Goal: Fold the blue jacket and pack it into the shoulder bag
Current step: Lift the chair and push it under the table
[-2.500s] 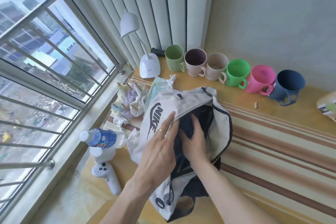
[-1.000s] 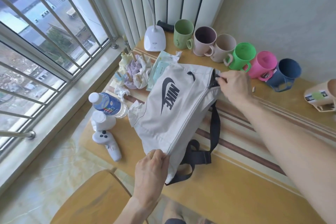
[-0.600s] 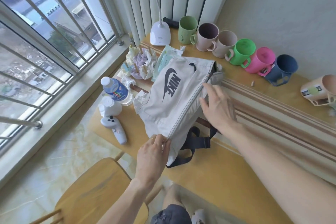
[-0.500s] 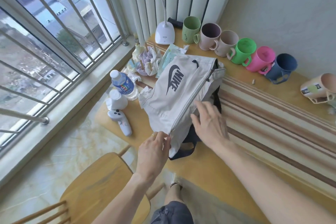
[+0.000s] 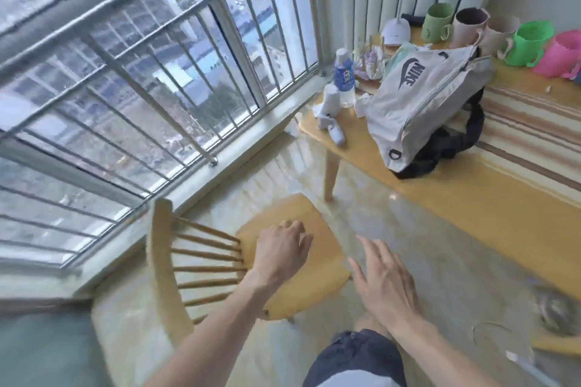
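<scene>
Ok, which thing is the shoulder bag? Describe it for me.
Find the yellow wooden table by the barred window. The shoulder bag lies at its window end, beside the water bottle: pale grey fabric, dark swoosh logo, black strap.

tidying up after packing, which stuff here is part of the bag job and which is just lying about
Job: white fabric shoulder bag with dark strap, zipped on the table; empty left hand; empty right hand.

Lying about: blue-label plastic water bottle, row of coloured mugs, white desk lamp, white controller, wooden chair.

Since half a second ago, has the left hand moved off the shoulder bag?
Yes. The left hand has left the shoulder bag on the table and now hangs over the wooden chair seat.
</scene>
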Demonstrator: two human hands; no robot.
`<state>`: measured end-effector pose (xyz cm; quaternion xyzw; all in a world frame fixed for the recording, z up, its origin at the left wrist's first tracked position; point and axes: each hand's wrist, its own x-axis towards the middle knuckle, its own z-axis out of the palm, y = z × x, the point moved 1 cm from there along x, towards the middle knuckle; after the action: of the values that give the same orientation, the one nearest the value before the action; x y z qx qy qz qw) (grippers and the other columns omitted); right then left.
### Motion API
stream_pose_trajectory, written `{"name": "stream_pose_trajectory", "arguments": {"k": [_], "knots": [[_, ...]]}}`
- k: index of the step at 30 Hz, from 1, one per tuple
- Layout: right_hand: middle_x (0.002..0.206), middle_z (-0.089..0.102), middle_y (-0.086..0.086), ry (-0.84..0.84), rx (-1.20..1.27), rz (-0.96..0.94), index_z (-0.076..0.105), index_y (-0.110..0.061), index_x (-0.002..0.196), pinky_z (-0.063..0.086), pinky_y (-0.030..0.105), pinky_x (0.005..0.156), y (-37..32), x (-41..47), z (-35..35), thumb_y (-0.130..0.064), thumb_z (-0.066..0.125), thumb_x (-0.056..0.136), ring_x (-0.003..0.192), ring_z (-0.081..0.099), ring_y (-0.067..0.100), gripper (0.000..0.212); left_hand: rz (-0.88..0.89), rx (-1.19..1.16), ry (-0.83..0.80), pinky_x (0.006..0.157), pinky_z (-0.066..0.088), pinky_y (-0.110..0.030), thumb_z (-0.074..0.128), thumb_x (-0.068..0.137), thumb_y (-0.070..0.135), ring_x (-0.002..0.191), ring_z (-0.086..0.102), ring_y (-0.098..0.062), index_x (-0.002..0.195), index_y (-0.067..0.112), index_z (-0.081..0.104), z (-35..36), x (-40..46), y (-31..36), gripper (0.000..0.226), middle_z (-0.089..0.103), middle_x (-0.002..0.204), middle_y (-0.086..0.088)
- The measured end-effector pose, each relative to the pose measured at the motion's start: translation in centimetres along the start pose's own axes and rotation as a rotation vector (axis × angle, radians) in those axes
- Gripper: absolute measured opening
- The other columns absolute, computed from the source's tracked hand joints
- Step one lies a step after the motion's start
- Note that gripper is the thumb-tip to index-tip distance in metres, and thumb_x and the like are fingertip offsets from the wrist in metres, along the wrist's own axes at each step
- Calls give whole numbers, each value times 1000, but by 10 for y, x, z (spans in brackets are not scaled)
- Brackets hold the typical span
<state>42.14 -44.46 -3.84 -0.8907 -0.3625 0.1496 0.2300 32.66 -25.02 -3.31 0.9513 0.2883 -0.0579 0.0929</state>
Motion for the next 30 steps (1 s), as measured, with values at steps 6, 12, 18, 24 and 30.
{"name": "stream_pose_trajectory", "arguments": {"k": [6, 12, 18, 24, 30], "knots": [[137, 57, -4, -143, 77, -34, 38, -25, 150, 46, 30, 95, -119, -92, 32, -56, 34, 99, 122, 54, 17, 60, -138, 132, 32, 88, 53, -40, 39, 100, 55, 104, 64, -23, 120, 24, 67, -68, -103, -112, 46, 70, 115, -2], [149, 44, -7, -228, 178, 3, 23, -26, 156, 39, 25, 105, -221, -110, 77, -74, -10, 74, 131, 43, 11, 101, -159, 184, 73, 94, 52, -41, 45, 100, 54, 111, 63, -23, 124, 24, 66, -98, -131, -207, 44, 66, 126, -5], [157, 36, -3, -362, 161, 171, 16, -26, 157, 37, 38, 112, -315, -86, 177, -86, 4, 75, 139, 38, 19, 102, 54, 267, -2, 99, 47, -41, 45, 99, 50, 111, 61, -24, 116, 22, 70, -70, -105, -314, 41, 68, 122, -5], [148, 45, 1, -385, 117, 431, 27, -24, 153, 40, 40, 105, -391, -31, 264, -74, 32, 92, 133, 47, 26, 79, 434, 303, -129, 106, 40, -43, 45, 93, 44, 108, 63, -29, 100, 18, 77, -34, -53, -392, 41, 73, 105, -9], [133, 57, 3, -358, -48, 500, 43, -25, 142, 41, 39, 100, -414, -5, 280, -62, 34, 98, 122, 57, 29, 58, 384, 182, -127, 119, 29, -59, 52, 84, 41, 148, 36, -44, 120, 13, 68, -29, -21, -421, 47, 43, 156, -27]]}}
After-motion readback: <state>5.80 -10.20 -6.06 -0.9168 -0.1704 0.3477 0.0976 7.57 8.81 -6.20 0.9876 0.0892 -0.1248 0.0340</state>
